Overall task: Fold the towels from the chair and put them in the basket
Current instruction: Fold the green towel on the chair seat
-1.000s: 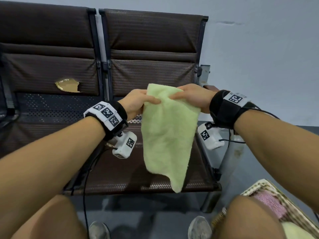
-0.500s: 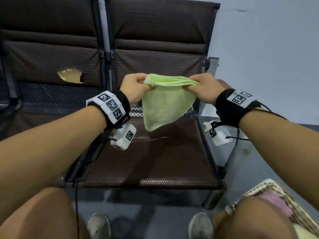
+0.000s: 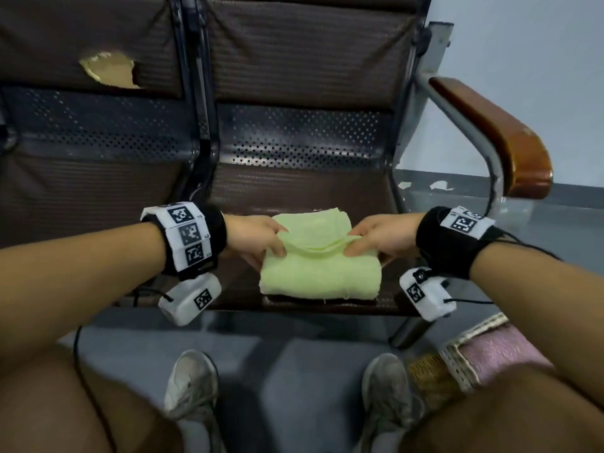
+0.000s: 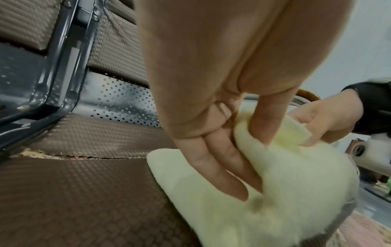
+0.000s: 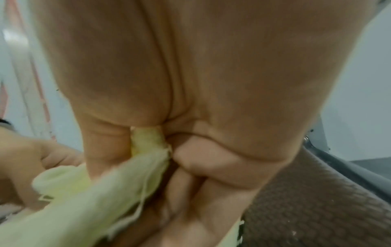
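A pale green towel (image 3: 322,266) lies folded on the front of the brown chair seat (image 3: 294,188). My left hand (image 3: 261,238) pinches the towel's upper layers at the left edge, thumb on top and fingers beneath; the left wrist view shows the towel (image 4: 275,192) gripped by that hand (image 4: 228,150). My right hand (image 3: 376,238) pinches the same fold at the right edge. In the right wrist view the towel (image 5: 105,192) is clamped between the thumb and fingers of the right hand (image 5: 169,158). The basket (image 3: 457,364) sits on the floor at the lower right.
A pink towel (image 3: 500,348) lies in the basket. A wooden armrest (image 3: 496,132) on a metal frame rises right of the seat. A second seat with a torn backrest (image 3: 108,71) stands at the left. My shoes (image 3: 192,390) and knees are below the seat edge.
The towel hung in the air between both hands a second ago. It has been folded over and brought down onto the chair seat, and both hands came down with it.
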A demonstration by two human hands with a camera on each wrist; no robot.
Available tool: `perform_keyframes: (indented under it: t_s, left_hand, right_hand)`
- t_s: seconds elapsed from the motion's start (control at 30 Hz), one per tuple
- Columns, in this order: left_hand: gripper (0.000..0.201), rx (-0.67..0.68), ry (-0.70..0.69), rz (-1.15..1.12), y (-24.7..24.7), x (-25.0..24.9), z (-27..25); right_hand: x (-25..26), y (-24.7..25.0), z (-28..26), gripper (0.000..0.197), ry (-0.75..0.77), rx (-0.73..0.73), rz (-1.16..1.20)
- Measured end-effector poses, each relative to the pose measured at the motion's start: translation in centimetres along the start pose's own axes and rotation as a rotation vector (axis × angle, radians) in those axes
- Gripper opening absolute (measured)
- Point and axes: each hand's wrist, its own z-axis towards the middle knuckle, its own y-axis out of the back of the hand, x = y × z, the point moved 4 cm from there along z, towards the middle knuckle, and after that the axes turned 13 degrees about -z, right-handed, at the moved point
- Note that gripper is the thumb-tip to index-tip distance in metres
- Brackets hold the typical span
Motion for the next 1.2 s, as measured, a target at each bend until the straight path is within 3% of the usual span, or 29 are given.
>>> perform_keyframes:
  t_s: [0.2, 0.27, 0.37, 0.47, 0.53, 0.6, 0.63, 0.67, 0.73, 0.77, 0.8, 0.87, 0.97, 1.03, 1.13, 1.2]
  left_hand:
    - [0.028, -0.329, -0.148, -0.223, 3.7, -1.3, 3.3]
    - [0.031, -0.438, -0.164, -0.234, 5.1, -1.0, 4.6]
    - [0.029, -0.599, -0.139, -0.096, 6.1, 0.2, 5.9]
    - [0.057, -0.655, -0.114, 0.102, 5.3, 1.6, 6.5]
    - [0.057, -0.663, -0.197, 0.234, 4.6, 1.9, 6.4]
    - [0.042, -0.605, -0.271, 0.233, 4.0, 2.1, 6.0]
    - [0.040, -0.546, -0.273, 0.200, 3.7, 2.5, 5.9]
    - [0.045, -0.479, -0.266, 0.190, 3.4, 2.9, 5.8]
    - [0.069, -0.357, -0.240, 0.278, 2.7, 3.6, 5.4]
    - [0.079, -0.323, -0.237, 0.337, 2.5, 3.9, 5.2]
    - [0.085, -0.312, -0.247, 0.390, 2.3, 4.2, 5.0]
    - [0.077, -0.352, -0.282, 0.452, 2.4, 4.4, 4.9]
    - [0.039, -0.419, -0.311, 0.458, 2.6, 3.9, 4.4]
    - [0.020, -0.444, -0.321, 0.349, 3.1, 3.4, 3.9]
    - [0.037, -0.452, -0.294, 0.020, 3.8, 3.2, 3.6]
    - [0.034, -0.447, -0.249, -0.083, 3.9, 3.5, 3.8]
  right_hand:
    - [0.7, 4.6, 3.9, 0.019, 0.047, -0.419, 0.246]
    - [0.3, 5.5, 5.6, 0.017, 0.023, -0.593, 0.178]
    - [0.3, 5.5, 7.7, 0.033, 0.025, -0.649, 0.084]
    - [0.7, 5.5, 7.9, 0.052, 0.009, -0.716, -0.147]
    - [1.3, 4.8, 7.4, 0.042, 0.074, -0.708, -0.318]
    - [1.5, 3.4, 6.8, 0.021, 0.137, -0.598, -0.410]
    - [1.3, 2.5, 6.7, 0.023, 0.144, -0.518, -0.461]
    - [1.0, 1.5, 6.6, 0.037, 0.135, -0.438, -0.540]
    - [0.3, 0.0, 6.4, 0.074, 0.107, -0.330, -0.697]
    - [0.0, -0.5, 6.4, 0.083, 0.106, -0.311, -0.737]
    - [-0.2, -0.8, 6.4, 0.083, 0.115, -0.310, -0.765]
    - [-0.3, -0.9, 6.2, 0.060, 0.146, -0.350, -0.799]
    - [0.1, -0.2, 5.3, 0.020, 0.171, -0.455, -0.741]
    - [0.3, 0.6, 4.5, 0.018, 0.171, -0.518, -0.666]
    - [0.1, 1.6, 3.9, 0.020, 0.174, -0.520, -0.382]
    - [-0.2, 1.5, 4.0, 0.022, 0.155, -0.463, -0.193]
